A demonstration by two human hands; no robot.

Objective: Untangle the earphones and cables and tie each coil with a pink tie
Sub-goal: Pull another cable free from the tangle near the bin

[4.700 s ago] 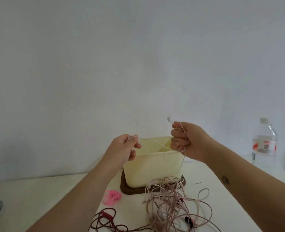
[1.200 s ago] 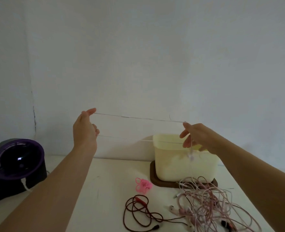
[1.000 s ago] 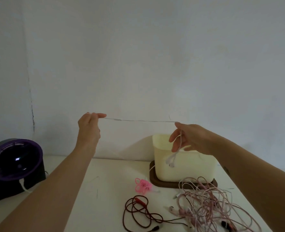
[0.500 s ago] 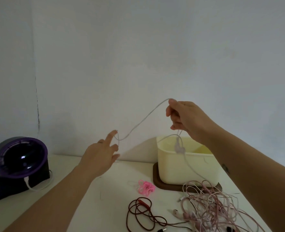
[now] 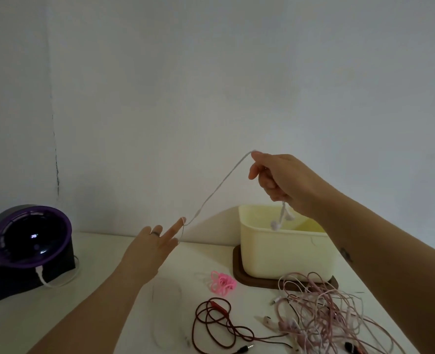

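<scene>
White earphones (image 5: pixel 219 187), one; red cable (image 5: pixel 212 320), one.

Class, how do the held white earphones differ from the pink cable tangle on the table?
The white earphones are one free cord; the pink cable tangle is many knotted strands. The earphones hang between left hand and right hand; the tangle lies on the table. Both are thin and untied.

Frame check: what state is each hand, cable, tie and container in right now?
Right hand, raised, pinching the white earphones; earbuds dangling below it.
Left hand, fingers straight, the cord hooked over one fingertip.
Red cable, loose on the table, untied.
Pink cable tangle, heaped, untied.
Pink ties, piled, unused.
Cream bin, open, upright on a brown tray.
Purple device, small light glowing.
</scene>
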